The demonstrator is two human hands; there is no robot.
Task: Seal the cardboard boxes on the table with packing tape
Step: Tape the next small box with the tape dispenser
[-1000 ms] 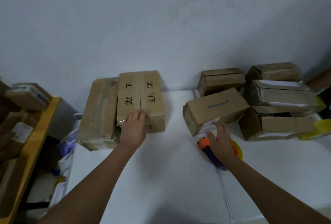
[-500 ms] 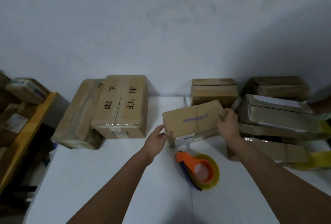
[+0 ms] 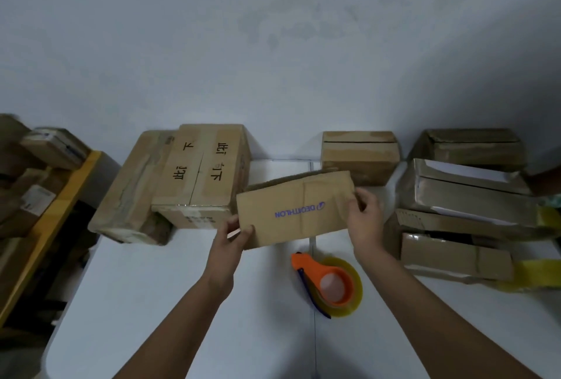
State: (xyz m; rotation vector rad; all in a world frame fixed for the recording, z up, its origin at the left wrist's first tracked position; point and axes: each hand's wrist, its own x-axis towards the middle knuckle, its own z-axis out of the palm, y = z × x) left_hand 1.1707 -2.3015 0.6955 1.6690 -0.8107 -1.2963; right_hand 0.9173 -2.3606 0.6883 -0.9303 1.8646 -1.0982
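The white desk (image 3: pixel 182 302) ran across the lower part of the view and met a pale wall (image 3: pixel 273 45) behind it. At the desk's far left two large boxes stood side by side: a tape-wrapped box (image 3: pixel 133 187) leaning at the edge, and touching its right side a printed box (image 3: pixel 203 172) with black characters on its top. At the far right a stack of opened boxes (image 3: pixel 464 211) lay piled, their flaps loose and pale paper showing inside, with a strip of yellowish tape (image 3: pixel 540 275) trailing off the lowest one. A smaller box (image 3: pixel 359 155) stood against the wall between the two groups.

In front of these, near the middle of the desk, the person held a cardboard box (image 3: pixel 296 207) bearing blue lettering, tilted with its broad face toward the camera and lifted off the desk. The left hand (image 3: pixel 230 240) pinched the box's lower left corner, thumb on the front face and fingers behind. The right hand (image 3: pixel 365 221) gripped the box's right end, fingers curled round the edge.

Just below the box, on the desk between the two forearms, lay an orange tape dispenser (image 3: pixel 328 284) loaded with a roll of clear yellowish packing tape, untouched by either hand. To the far left, beyond the desk, a yellow-edged shelf (image 3: pixel 51 211) carried more parcels.
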